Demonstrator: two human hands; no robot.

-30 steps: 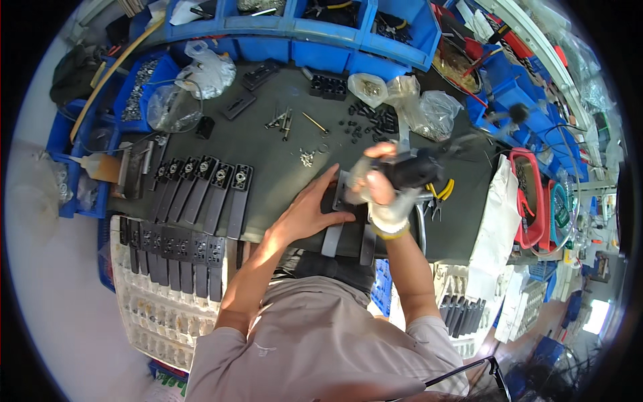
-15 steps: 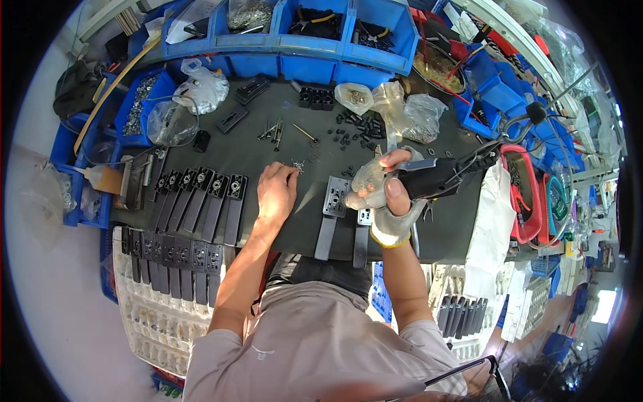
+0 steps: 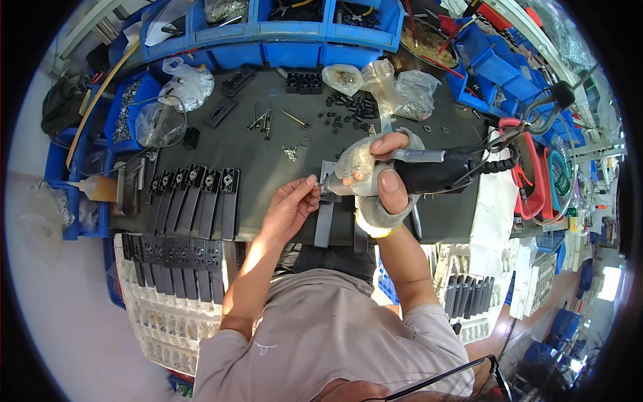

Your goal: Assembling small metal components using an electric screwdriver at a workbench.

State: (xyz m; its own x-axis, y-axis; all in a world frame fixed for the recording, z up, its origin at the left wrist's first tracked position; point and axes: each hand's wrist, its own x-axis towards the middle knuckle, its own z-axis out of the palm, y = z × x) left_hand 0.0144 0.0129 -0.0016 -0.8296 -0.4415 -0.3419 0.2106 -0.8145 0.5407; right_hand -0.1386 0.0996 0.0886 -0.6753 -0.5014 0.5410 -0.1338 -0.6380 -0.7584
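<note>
The right hand (image 3: 375, 177), in a pale knitted work glove with a ribbed cuff, is clenched around the grip of a black powered screwdriver (image 3: 435, 173), a chunky matte tool with a coiled cable trailing off to the right. Its metal tip points left, toward the bare left hand (image 3: 291, 204). That hand's thumb and fingertips are pinched together right at the driver's tip, apparently on a small screw, though the piece is too small to make out for sure.

Directly under the two hands lies a long flat black bracket (image 3: 326, 213), a narrow moulded bar with a grey square head at its far end, resting on the dark matte surface (image 3: 261, 157) near its front edge. A second similar bar lies just beside it, partly hidden by the right wrist.

To the left, a row of matching black bars (image 3: 201, 201) lies side by side, each with a round hole in its head; another row (image 3: 174, 258) sits below on a white ribbed tray (image 3: 151, 321). Loose shiny screws (image 3: 263, 120) and small black plastic bits (image 3: 351, 107) are scattered farther back, near crinkled clear plastic bags (image 3: 398, 84). Glossy blue plastic bins (image 3: 301, 33) line the back and both sides of the surface.
</note>
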